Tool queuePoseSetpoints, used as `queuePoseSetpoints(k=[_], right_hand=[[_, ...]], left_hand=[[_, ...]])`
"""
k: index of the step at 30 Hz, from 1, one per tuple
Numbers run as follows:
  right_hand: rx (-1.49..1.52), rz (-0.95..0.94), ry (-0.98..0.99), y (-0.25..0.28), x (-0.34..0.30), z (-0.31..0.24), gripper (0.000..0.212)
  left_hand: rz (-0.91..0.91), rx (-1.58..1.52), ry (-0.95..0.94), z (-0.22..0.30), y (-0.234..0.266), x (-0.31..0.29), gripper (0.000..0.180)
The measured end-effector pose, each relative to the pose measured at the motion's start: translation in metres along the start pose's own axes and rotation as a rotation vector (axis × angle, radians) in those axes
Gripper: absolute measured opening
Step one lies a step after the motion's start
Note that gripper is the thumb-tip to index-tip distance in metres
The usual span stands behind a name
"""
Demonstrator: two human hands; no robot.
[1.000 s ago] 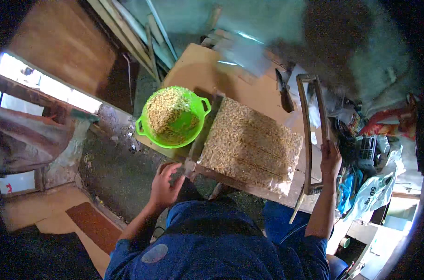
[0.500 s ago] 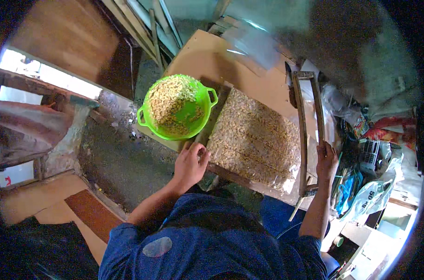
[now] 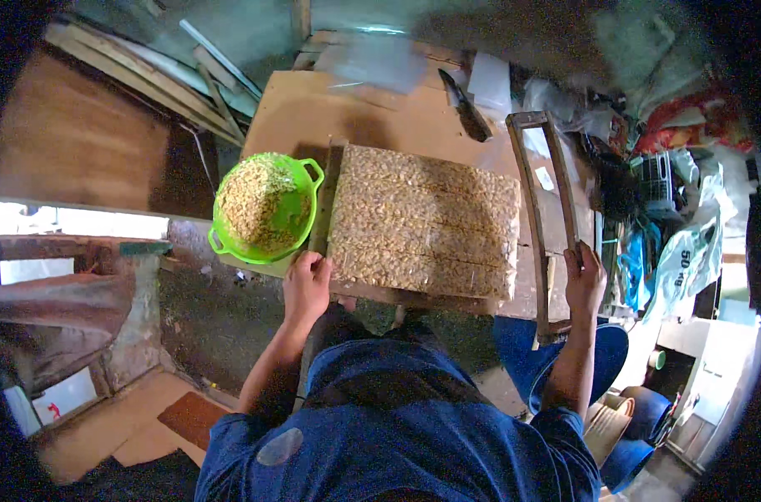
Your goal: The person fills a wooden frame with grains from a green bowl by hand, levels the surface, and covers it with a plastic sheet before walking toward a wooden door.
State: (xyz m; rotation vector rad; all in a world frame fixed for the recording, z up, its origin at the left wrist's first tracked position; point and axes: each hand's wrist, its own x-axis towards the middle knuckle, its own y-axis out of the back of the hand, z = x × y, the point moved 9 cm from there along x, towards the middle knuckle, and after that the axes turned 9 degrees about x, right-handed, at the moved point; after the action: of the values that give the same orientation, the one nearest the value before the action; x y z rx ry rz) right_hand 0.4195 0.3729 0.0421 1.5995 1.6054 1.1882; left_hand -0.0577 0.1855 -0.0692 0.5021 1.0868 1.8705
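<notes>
A flat slab of pale beans or bean pieces point(image 3: 426, 226), covered in clear plastic and marked by several long grooves, lies on a dark wooden board point(image 3: 323, 201). At the board's near left corner, the fingers of my left hand point(image 3: 306, 289) are curled closed around the edge. My right hand point(image 3: 587, 280) grips the long side of a narrow rectangular wooden frame point(image 3: 538, 226), which stands clear of the slab's right end. Left of the board sits a green two-handled colander point(image 3: 303, 205), partly filled with loose pale pieces point(image 3: 251, 201).
A dark-handled knife point(image 3: 468, 113) lies at the back of the tan tabletop point(image 3: 292, 105). Plastic sheets point(image 3: 376, 63) are behind it. Bags and a white printed sack point(image 3: 686, 243) crowd the right side. A blue stool point(image 3: 522, 356) stands below the table's right edge. Planks point(image 3: 146, 71) lean far left.
The view has turned, so the table and slab sit straighter and further left. The frame is still in my right hand, and my left hand remains at the board's corner.
</notes>
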Motion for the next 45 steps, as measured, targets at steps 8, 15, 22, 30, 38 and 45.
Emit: queuePoseSetpoints(k=[8,15,22,30,38,45], right_hand=[[0.035,-0.004,-0.140,0.008,-0.033,0.029,0.033],[0.037,0.028,-0.184,0.021,-0.055,0.042,0.034],[-0.020,0.038,-0.203,0.035,-0.073,0.059,0.038],[-0.002,0.034,-0.186,0.035,-0.086,0.070,0.037],[0.042,0.073,-0.158,0.040,-0.103,0.091,0.036],[0.039,0.052,-0.197,0.046,-0.103,0.085,0.038]], left_hand=[[0.036,-0.001,0.040,0.005,0.005,-0.002,0.027],[0.087,-0.135,0.078,-0.014,0.008,-0.015,0.019],[0.037,0.143,-0.431,0.049,0.006,-0.068,0.017],[-0.043,0.320,-0.374,0.050,-0.014,-0.063,0.031],[-0.101,0.345,-0.429,0.084,-0.042,-0.077,0.038],[-0.174,0.247,-0.541,0.122,-0.070,-0.096,0.041]])
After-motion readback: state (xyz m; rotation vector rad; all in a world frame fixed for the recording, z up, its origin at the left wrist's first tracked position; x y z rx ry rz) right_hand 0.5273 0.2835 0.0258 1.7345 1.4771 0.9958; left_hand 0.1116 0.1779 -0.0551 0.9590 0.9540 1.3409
